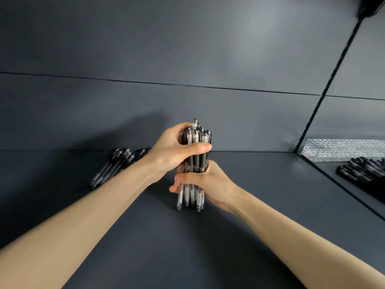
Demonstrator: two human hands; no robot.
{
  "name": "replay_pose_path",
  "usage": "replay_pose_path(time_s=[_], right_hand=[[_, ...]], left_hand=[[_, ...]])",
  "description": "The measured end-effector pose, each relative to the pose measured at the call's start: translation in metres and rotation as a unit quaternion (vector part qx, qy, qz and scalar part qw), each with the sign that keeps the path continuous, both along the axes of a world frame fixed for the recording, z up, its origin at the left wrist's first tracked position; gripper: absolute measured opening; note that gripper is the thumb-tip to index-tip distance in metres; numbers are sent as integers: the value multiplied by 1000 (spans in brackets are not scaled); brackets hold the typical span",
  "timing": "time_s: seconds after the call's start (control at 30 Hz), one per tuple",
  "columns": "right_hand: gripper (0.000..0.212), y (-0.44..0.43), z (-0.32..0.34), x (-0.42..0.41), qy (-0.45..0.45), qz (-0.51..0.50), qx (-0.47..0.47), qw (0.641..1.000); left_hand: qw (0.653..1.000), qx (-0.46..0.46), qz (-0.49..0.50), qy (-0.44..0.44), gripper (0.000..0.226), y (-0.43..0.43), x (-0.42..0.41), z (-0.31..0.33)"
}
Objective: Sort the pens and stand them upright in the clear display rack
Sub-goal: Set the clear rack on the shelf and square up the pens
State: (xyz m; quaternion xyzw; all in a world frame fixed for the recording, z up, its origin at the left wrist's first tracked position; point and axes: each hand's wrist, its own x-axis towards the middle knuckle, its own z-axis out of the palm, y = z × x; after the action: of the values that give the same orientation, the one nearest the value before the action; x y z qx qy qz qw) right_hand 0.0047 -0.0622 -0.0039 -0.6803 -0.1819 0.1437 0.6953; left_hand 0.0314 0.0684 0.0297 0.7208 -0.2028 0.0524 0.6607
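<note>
A bundle of several clear-and-black pens [195,142] stands upright on the dark shelf [260,195] at the centre, its lower ends touching the surface. My left hand [173,153] grips the upper half of the bundle, thumb across the front. Below it, my right hand [210,182] wraps around the lower half. The clear display rack [343,150] sits at the far right, behind a dark divider.
A loose pile of pens [113,165] lies on the shelf to the left, behind my left forearm. Another row of black pens [362,170] lies in front of the rack at the right. A dark back wall [187,59] closes the shelf.
</note>
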Motion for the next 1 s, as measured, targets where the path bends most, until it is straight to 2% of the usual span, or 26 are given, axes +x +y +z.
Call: replay_pose_path(time_s=[0.13, 0.3, 0.4, 0.47, 0.53, 0.7, 0.83, 1.0], right_hand=[[10, -27, 6, -10, -5, -22, -23, 999], [9, -90, 17, -34, -13, -20, -10, 1000], [9, -147, 22, -57, -21, -19, 2, 1000], [8, -192, 23, -75, -27, -24, 5, 999], [8, -236, 19, -95, -29, -37, 7, 999], [14, -336, 14, -134, -36, -81, 5, 996], [18, -404, 18, -140, -40, -105, 1, 994], [11, -477, 17, -123, -24, -126, 12, 992]], left_hand=[[1000, -29, 0, 10, 39, -24, -7, -2], [998, -11, -13, -55, 62, -81, -29, 10], [994, 29, -21, -100, 43, -138, -52, 16], [994, 21, -34, -100, 29, -183, -68, 16], [994, 27, -44, -100, 27, -228, -84, 13], [995, 66, -36, -66, 67, -334, -109, 3], [991, 84, -39, -101, 33, -401, -109, 9], [986, 88, -50, -132, 28, -478, -91, 11]])
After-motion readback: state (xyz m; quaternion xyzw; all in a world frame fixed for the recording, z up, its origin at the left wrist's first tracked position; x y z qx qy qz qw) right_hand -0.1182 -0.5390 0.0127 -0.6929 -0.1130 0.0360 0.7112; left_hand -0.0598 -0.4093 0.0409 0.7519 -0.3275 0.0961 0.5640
